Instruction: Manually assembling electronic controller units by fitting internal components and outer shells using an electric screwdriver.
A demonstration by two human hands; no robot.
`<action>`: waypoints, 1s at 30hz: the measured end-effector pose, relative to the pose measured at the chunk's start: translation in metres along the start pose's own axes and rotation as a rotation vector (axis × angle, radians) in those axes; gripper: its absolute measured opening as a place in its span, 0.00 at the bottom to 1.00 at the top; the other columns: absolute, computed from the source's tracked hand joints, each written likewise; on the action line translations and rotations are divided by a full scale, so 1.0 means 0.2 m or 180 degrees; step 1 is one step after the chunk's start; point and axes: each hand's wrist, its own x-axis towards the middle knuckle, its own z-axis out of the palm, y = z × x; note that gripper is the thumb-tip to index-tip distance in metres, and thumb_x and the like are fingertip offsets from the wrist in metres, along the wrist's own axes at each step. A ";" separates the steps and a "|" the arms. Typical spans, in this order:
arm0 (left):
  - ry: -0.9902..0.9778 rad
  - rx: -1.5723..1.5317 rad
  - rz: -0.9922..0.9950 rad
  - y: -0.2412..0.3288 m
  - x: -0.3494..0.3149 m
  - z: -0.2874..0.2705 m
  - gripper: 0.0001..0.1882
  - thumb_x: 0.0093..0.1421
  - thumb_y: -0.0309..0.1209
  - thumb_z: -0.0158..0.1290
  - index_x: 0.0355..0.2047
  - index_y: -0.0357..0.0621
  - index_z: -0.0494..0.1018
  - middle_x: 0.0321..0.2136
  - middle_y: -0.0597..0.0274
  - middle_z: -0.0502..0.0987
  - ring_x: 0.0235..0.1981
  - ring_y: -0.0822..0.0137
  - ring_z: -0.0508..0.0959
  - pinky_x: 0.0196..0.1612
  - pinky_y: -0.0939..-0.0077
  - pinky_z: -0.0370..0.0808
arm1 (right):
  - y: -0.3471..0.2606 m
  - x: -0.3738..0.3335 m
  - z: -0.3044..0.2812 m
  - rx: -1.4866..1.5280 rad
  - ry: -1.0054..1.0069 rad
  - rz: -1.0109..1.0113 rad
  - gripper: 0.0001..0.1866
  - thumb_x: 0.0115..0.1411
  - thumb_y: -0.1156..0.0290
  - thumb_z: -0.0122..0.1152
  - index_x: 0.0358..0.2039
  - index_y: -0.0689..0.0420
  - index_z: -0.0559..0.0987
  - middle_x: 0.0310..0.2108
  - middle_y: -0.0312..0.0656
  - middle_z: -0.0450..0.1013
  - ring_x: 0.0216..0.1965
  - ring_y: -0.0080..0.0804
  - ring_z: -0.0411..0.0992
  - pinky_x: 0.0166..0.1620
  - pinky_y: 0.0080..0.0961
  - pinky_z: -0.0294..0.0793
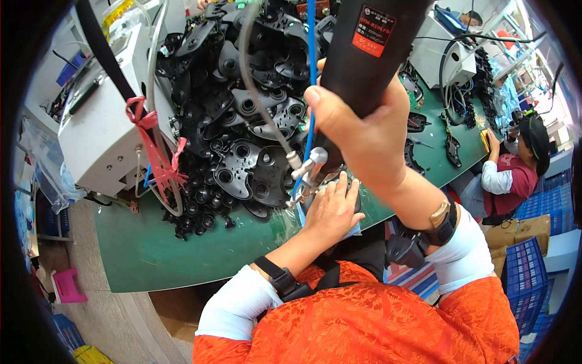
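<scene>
My right hand (376, 136) is wrapped round a thick black electric screwdriver (357, 67), held upright over the work spot. A blue hose (312, 91) runs down alongside it to a silver metal fitting (316, 156) near its lower end. Below, my left hand (330, 209) lies flat with its fingers stretched out, close to the fitting. A dark part beneath those fingers is mostly covered, so I cannot make out its kind. The screwdriver's tip is hidden behind my right hand and the fitting.
Black game controller shells (236, 170) are heaped left of my hands on the green table (163, 249), with small black round parts (206, 209) nearby. A white machine box (109, 127) stands at left, another (445, 60) at far right. A co-worker (509, 173) sits at right, near blue crates (524, 279).
</scene>
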 end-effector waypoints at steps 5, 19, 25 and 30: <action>0.0475 0.0326 0.0129 0.03 -0.01 -0.02 0.40 0.52 0.46 0.66 0.59 0.36 0.67 0.59 0.40 0.66 0.59 0.46 0.68 0.58 0.54 0.68 | -0.19 0.17 -0.23 0.0655 0.0344 0.0108 0.13 0.59 0.71 0.66 0.41 0.63 0.76 0.24 0.42 0.75 0.23 0.29 0.77 0.29 0.25 0.78; 0.0148 -0.0228 -0.1993 -0.12 -0.25 -0.26 0.39 0.57 0.50 0.64 0.59 0.35 0.66 0.39 0.51 0.71 0.38 0.54 0.76 0.42 0.60 0.75 | 0.29 -0.12 -0.73 -0.2343 0.0957 -0.1634 0.20 0.60 0.63 0.69 0.47 0.60 0.74 0.33 0.36 0.71 0.32 0.25 0.70 0.38 0.27 0.73; 0.0164 -0.0875 -0.2035 -0.07 -0.27 -0.24 0.36 0.58 0.42 0.65 0.59 0.34 0.64 0.38 0.54 0.74 0.30 0.66 0.75 0.35 0.70 0.73 | 0.64 -0.94 -0.63 -0.1402 -0.1429 0.1511 0.24 0.62 0.55 0.65 0.46 0.65 0.76 0.36 0.47 0.69 0.34 0.39 0.70 0.40 0.34 0.72; 0.0519 -0.1792 -0.1840 -0.03 -0.39 -0.24 0.27 0.63 0.26 0.59 0.59 0.36 0.61 0.40 0.59 0.78 0.25 0.78 0.73 0.30 0.83 0.71 | 0.53 -0.97 -0.57 -0.0789 -0.1340 0.1613 0.24 0.62 0.57 0.66 0.45 0.67 0.75 0.35 0.46 0.68 0.32 0.36 0.70 0.38 0.32 0.71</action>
